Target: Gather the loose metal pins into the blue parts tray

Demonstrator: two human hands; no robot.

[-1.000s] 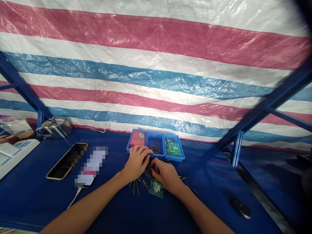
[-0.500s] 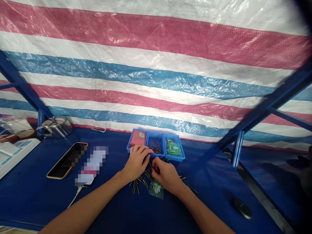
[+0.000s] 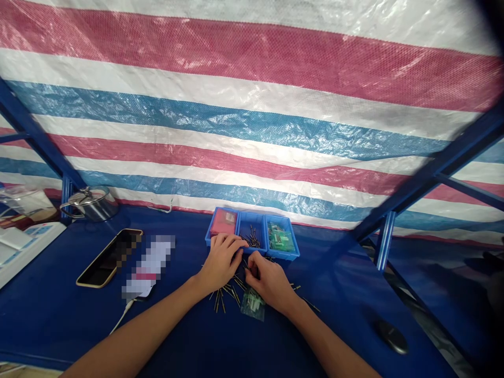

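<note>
On a blue table (image 3: pixel 189 336), a dark mouse (image 3: pixel 391 336) lies off to the right, and a white cable (image 3: pixel 121 317) runs up to a phone (image 3: pixel 145 292) whose screen is blurred. A clear packet (image 3: pixel 252 306) with pale pieces lies just below the right hand (image 3: pixel 268 278). Thin bits (image 3: pixel 219 303) are strewn around the packet and beneath both hands. The right hand's fingers are curled, thumb drawn toward them; whether they pinch a bit cannot be told. The left hand (image 3: pixel 221 262) rests palm down across the front edge of the left tray (image 3: pixel 207 238), fingers bent and close together, with anything under them hidden.

A second phone (image 3: pixel 103 265), black-faced, lies well to the left. Three blue trays stand side by side: the left holds a red pack (image 3: pixel 222 223), the middle tray (image 3: pixel 252 216) more bits, leaning upright, and the right tray (image 3: pixel 284 256) green packets (image 3: pixel 280 236). Farther back, a lidded steel pot (image 3: pixel 97 205) stands before a striped tarp (image 3: pixel 252 121).
</note>
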